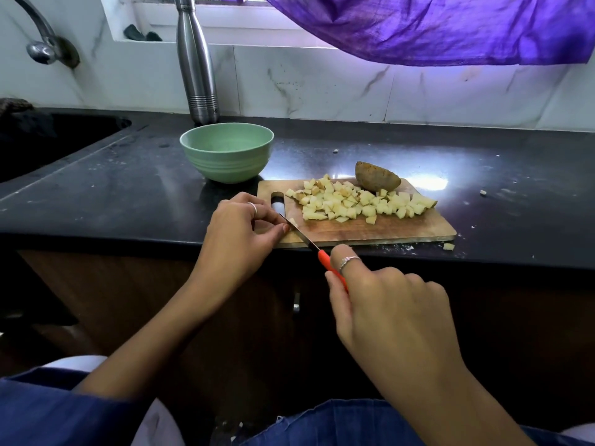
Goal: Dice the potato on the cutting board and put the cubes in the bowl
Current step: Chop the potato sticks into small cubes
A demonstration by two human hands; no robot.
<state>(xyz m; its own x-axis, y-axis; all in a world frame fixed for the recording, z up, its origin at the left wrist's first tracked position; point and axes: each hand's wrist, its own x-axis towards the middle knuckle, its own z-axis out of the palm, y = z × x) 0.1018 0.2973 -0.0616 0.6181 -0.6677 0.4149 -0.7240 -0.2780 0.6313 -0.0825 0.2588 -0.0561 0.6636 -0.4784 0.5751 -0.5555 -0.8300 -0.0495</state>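
A wooden cutting board (402, 231) lies on the black counter with a heap of pale potato cubes (357, 202) across its middle. An uncut brown potato half (376, 180) rests at the board's far edge. The green bowl (227, 152) stands behind the board's left end and looks empty. My right hand (386, 310) grips the orange-handled knife (325, 257), its blade pointing left over the board's near left corner. My left hand (241, 230) pinches at the blade tip, where a small potato piece (293, 222) sits.
A steel bottle (198, 66) stands against the tiled wall behind the bowl. A dark sink (48, 140) and tap are at the left. A purple cloth (450, 27) hangs at the top right. A stray potato piece (448, 246) lies near the counter's front edge.
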